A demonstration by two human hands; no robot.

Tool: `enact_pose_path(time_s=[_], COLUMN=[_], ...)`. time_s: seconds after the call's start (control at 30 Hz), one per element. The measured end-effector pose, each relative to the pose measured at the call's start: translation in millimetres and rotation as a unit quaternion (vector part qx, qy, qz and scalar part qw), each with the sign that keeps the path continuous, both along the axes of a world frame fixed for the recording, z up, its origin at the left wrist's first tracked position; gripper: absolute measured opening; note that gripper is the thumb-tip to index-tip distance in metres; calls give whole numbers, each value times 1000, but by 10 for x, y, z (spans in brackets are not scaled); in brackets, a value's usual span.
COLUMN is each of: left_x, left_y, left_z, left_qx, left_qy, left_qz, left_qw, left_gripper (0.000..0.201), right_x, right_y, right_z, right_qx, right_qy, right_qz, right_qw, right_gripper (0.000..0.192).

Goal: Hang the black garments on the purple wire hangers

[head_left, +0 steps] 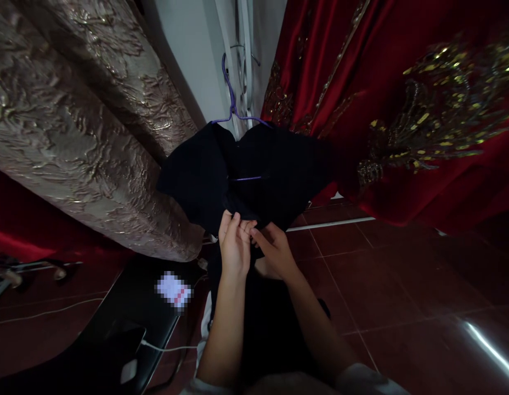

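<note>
— What are your hands doing just now?

— I'm pinching the lower front of the black garment [254, 170] with both: left hand [235, 248] and right hand [275, 251] fingertips are closing on the cloth. It's hanging on the purple hanger [232, 104] before me. I'm likely fastening it; the next move calls for a fine, steady grip.

— And around you?

— Red tiled floor [402, 285], a red embroidered gown [402, 82] hanging right, gold brocade [73, 120] left.
</note>
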State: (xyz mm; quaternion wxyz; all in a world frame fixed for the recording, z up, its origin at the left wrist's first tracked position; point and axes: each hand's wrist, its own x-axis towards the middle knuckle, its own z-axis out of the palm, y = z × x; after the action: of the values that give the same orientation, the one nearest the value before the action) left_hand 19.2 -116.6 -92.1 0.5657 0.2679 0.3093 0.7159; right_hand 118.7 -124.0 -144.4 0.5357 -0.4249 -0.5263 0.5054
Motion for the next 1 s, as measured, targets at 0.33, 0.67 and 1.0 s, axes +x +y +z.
enact_pose_path(time_s=[0.33,0.67,1.0], left_x=[-276,-205,-72], left_y=[-59,-68,0], left_z=[-358,-496,-620], left_qx=[41,117,101], left_qy=[318,507,416], left_qz=[-65,-18,42], left_qw=[945,854,903], left_gripper=[19,22,8], right_x=[218,218,57], right_y=[58,45,162], right_z=[10,81,378], right_qx=[18,-17,-26], right_qy=[-31,32,159], right_qz=[14,31,12], right_qw=[999,999,987], right_gripper=[30,31,46])
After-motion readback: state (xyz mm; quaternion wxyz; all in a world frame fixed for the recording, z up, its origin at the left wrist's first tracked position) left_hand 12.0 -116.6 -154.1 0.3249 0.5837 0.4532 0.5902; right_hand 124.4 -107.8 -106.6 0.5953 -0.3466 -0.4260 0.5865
